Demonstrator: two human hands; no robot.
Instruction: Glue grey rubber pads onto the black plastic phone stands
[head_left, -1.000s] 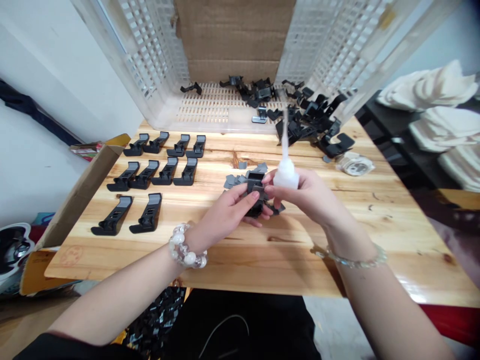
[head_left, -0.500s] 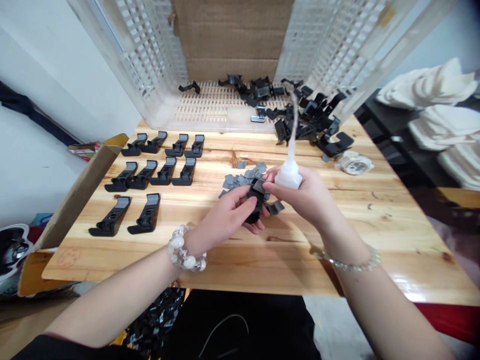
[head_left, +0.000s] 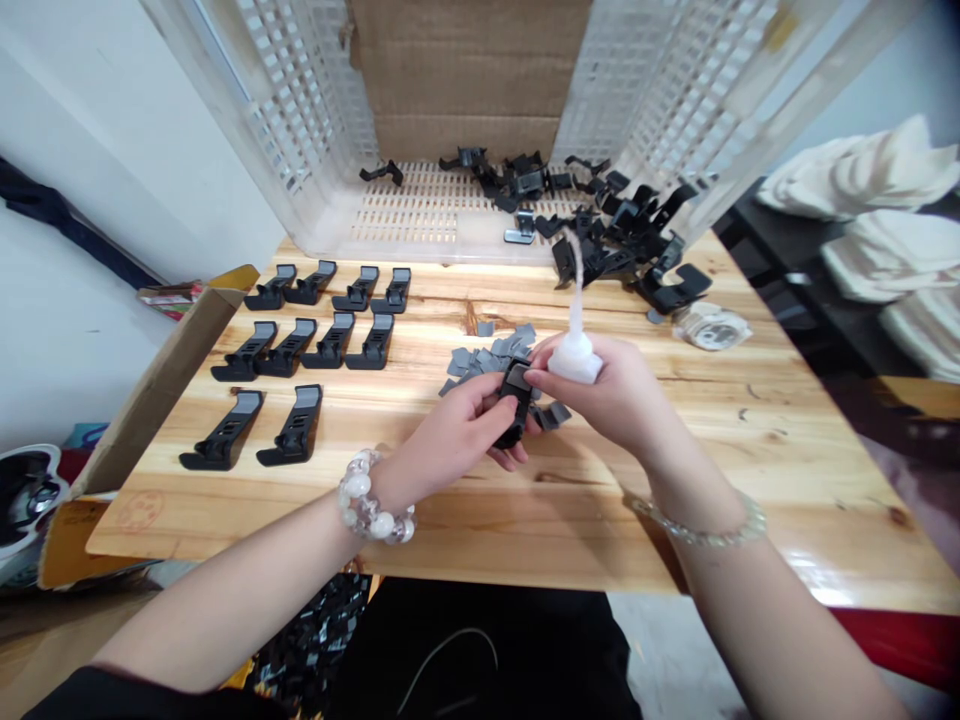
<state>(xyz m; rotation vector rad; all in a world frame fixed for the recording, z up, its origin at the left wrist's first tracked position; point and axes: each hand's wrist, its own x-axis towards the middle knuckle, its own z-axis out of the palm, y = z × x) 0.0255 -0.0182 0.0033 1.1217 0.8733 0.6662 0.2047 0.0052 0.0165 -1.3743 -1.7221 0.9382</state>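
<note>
above the surface [head_left: 465,515], our left hand [head_left: 459,428] grips the part [head_left: 521,405], probably light, stiff and smooth, best taken by its long edges, while our right hand [head_left: 611,385] holds the bottle [head_left: 575,360] and touches the pad [head_left: 516,376].

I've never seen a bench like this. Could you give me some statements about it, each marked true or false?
1. The left hand holds a black part. True.
2. The right hand holds a white bottle. True.
3. The bottle's nozzle points toward the person. False: the nozzle points away.
4. All the grey pieces lie inside the crate. False: loose grey pieces lie on the table.
5. Ten black parts lie in rows left of the hands. True.
</note>
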